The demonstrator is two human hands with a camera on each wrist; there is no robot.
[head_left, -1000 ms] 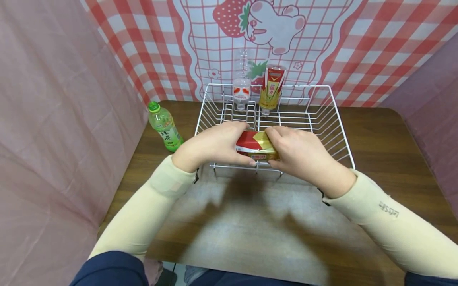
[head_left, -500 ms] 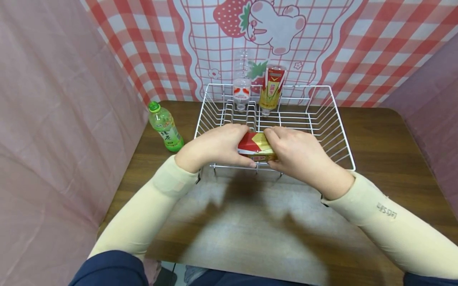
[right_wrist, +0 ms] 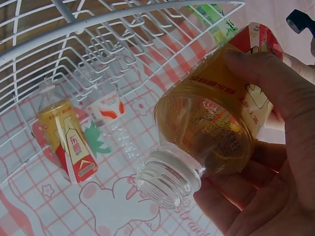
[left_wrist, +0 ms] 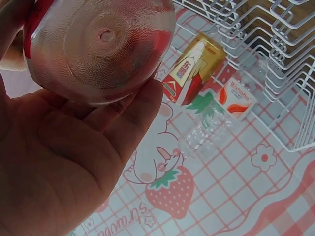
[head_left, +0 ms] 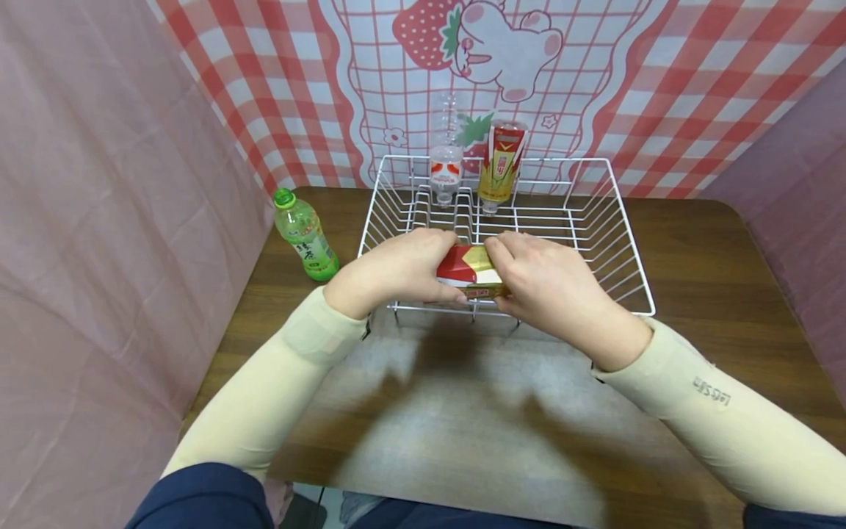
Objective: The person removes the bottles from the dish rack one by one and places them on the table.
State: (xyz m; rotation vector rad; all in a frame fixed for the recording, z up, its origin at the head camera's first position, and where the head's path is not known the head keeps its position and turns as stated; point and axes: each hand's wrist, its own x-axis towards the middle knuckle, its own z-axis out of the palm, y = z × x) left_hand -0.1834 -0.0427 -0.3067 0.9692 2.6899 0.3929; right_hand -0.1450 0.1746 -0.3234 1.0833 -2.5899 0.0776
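Both hands hold one red-and-gold plastic drink bottle (head_left: 471, 268) sideways over the front of the white wire dish rack (head_left: 634, 250). My left hand (head_left: 406, 266) grips it at the base end, and the left wrist view shows its clear round bottom (left_wrist: 101, 46). Around the gold end curl the fingers of my right hand (head_left: 551, 275). The right wrist view reveals the capless threaded neck (right_wrist: 170, 179), which my right hand hides from the head camera.
In the rack's back, a clear bottle (head_left: 446, 170) and another red-and-gold bottle (head_left: 502, 167) stand upside down, necks between the wires. A green tea bottle (head_left: 308, 241) with a cap stands left of the rack. A checked cloth (head_left: 694, 95) hangs behind the wooden table (head_left: 714, 272).
The bottle and both hands have shifted only slightly; my right fingers sit a little farther left on the bottle. The rack and other bottles stay put.
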